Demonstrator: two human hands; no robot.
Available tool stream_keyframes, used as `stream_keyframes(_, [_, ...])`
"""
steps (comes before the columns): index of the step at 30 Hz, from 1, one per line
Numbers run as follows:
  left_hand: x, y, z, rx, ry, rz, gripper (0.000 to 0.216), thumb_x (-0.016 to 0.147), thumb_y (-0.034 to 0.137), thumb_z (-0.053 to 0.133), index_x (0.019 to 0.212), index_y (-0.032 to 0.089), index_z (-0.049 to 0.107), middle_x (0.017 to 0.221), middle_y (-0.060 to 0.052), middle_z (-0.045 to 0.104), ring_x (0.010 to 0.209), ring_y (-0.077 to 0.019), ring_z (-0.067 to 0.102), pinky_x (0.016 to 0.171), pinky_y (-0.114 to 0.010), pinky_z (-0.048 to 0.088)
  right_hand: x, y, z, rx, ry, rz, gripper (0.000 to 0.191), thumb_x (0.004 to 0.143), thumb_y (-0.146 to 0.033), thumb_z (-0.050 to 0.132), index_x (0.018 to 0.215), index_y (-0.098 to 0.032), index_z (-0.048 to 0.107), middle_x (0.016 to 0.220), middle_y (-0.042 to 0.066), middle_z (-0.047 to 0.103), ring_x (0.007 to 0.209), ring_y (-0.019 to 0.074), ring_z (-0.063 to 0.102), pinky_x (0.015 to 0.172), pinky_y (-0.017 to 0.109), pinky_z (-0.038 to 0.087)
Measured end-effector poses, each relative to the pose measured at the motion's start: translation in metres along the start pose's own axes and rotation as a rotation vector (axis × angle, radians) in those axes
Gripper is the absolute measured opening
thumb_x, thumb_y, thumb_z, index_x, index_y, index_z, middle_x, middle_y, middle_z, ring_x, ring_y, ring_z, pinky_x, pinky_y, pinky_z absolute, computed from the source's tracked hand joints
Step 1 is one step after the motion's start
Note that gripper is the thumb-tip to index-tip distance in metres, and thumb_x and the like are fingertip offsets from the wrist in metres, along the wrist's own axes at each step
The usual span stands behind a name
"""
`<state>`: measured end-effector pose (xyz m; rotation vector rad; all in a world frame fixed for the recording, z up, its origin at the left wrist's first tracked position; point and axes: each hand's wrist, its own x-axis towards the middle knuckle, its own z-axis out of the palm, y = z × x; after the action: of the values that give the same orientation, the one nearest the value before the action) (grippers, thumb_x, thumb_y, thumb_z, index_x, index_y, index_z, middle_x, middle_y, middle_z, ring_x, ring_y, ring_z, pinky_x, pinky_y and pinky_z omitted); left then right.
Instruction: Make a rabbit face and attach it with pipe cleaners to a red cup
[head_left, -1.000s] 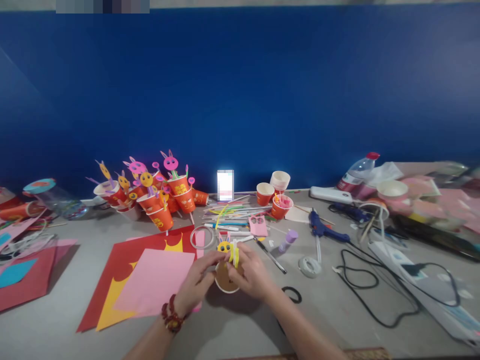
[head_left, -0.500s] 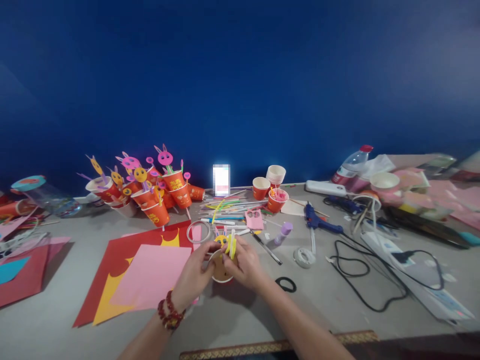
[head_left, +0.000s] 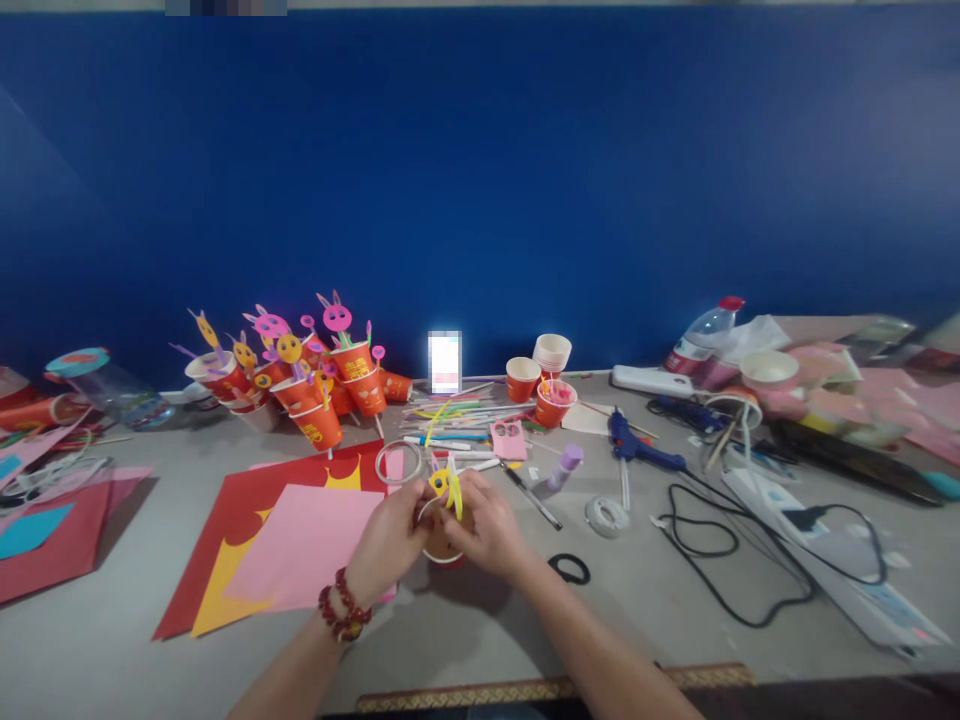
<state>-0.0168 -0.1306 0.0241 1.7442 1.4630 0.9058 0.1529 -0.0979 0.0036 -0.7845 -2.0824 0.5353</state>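
Observation:
A paper cup stands between my hands, its open mouth facing me and its inside brownish. My left hand closes on the cup's left rim, thumb towards the inside. Fingers of my right hand pinch a bent yellow strip, perhaps a pipe cleaner, at the rim's right side. Between the hands, a yellow paper bunny face with dark eyes shows at the cup's far edge. My fingers hide part of the strip and the rim.
Red paper cups with bunny figures crowd the back left. Coloured paper lies left of my hands. Pipe cleaners, a glue stick, clear tape, a blue glue gun and a power strip lie around.
The yellow strip has turned more upright and sits slightly further left, at the cup's rim. More of the bunny face shows. Both hands stay at the cup; the view has shifted slightly.

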Motion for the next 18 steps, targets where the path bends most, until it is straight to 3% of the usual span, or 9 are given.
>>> stream_keyframes(3, [0.001, -0.002, -0.002, -0.057, -0.033, 0.003, 0.01, 0.088, 0.027, 0.053, 0.08, 0.021, 0.053, 0.074, -0.001, 0.062, 0.068, -0.0183, 0.059, 0.062, -0.027, 0.044, 0.0, 0.0, 0.0, -0.002, 0.017, -0.009, 0.004, 0.084, -0.018, 0.056, 0.087, -0.021, 0.057, 0.083, 0.005, 0.058, 0.082, 0.0226, 0.057, 0.071, 0.031, 0.047])
stream_keyframes(6, [0.001, -0.007, -0.013, -0.18, -0.097, 0.002, 0.019, 0.092, 0.035, 0.05, 0.088, 0.018, 0.058, 0.079, -0.002, 0.064, 0.073, -0.0183, 0.061, 0.066, -0.027, 0.048, 0.001, 0.0, -0.002, -0.001, -0.004, -0.002, 0.007, 0.083, -0.016, 0.057, 0.088, -0.021, 0.058, 0.083, 0.005, 0.059, 0.082, 0.0222, 0.057, 0.072, 0.032, 0.048])
stream_keyframes(9, [-0.002, -0.015, -0.027, -0.274, -0.221, 0.019, 0.023, 0.091, 0.029, 0.051, 0.107, 0.018, 0.063, 0.101, -0.007, 0.069, 0.093, -0.0224, 0.065, 0.082, -0.034, 0.053, 0.002, -0.001, -0.004, 0.008, -0.023, 0.027, 0.008, 0.083, -0.016, 0.058, 0.09, -0.019, 0.061, 0.084, 0.006, 0.06, 0.083, 0.0229, 0.058, 0.074, 0.033, 0.048])
stream_keyframes(11, [-0.004, -0.019, -0.032, -0.265, -0.312, 0.093, 0.043, 0.083, 0.023, 0.061, 0.126, 0.019, 0.059, 0.122, -0.009, 0.066, 0.112, -0.0278, 0.061, 0.096, -0.039, 0.05, 0.002, -0.002, -0.004, 0.027, -0.021, 0.046, 0.008, 0.084, -0.016, 0.058, 0.09, -0.019, 0.062, 0.086, 0.007, 0.061, 0.085, 0.0236, 0.058, 0.075, 0.035, 0.049])
stream_keyframes(14, [-0.006, -0.022, -0.03, -0.253, -0.416, 0.22, 0.074, 0.075, 0.019, 0.071, 0.144, 0.022, 0.045, 0.14, -0.01, 0.057, 0.127, -0.0344, 0.053, 0.105, -0.045, 0.045, 0.003, -0.002, -0.005, 0.07, -0.007, 0.074, 0.007, 0.084, -0.018, 0.059, 0.089, -0.02, 0.064, 0.087, 0.006, 0.063, 0.087, 0.0237, 0.059, 0.076, 0.035, 0.049])
stream_keyframes(18, [-0.004, -0.024, -0.016, -0.288, -0.389, 0.248, 0.072, 0.079, 0.03, 0.074, 0.143, 0.023, 0.044, 0.141, -0.011, 0.056, 0.127, -0.0351, 0.055, 0.105, -0.046, 0.046, 0.005, -0.004, -0.006, 0.151, 0.008, 0.115, 0.01, 0.083, -0.018, 0.062, 0.091, -0.022, 0.068, 0.09, 0.005, 0.067, 0.09, 0.0237, 0.061, 0.08, 0.035, 0.049])
